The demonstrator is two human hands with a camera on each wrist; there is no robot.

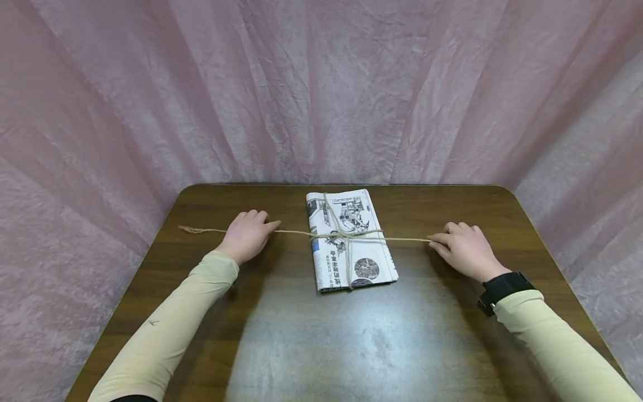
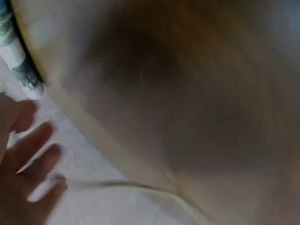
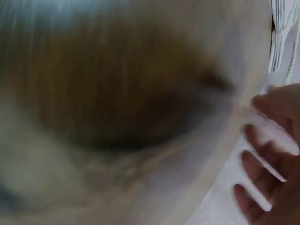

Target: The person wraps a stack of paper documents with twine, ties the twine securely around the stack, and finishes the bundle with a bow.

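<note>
Nearest to me are my two pale sleeves, with a black band (image 1: 502, 288) on my right wrist. My left hand (image 1: 245, 236) lies on the table (image 1: 351, 346) with its fingers curled down over the twine (image 1: 296, 233), which runs under it and trails out past it to a frayed end near the table's left edge. My right hand (image 1: 464, 250) lies on the other side, fingers bent and close together, the tips meeting the twine's other end; whether they pinch it or only touch it I cannot tell. Between my hands lies the newspaper (image 1: 350, 240), folded flat, near the far edge, with the twine drawn taut across its middle and another strand running lengthwise, the two crossing in a knot. Its print has pictures and East Asian characters too small for me to read. Both wrist views are blurred, showing only loosely spread fingertips (image 2: 44, 154) and brown wood. Beyond the table hangs a wrinkled pink cloth (image 1: 321, 89).
</note>
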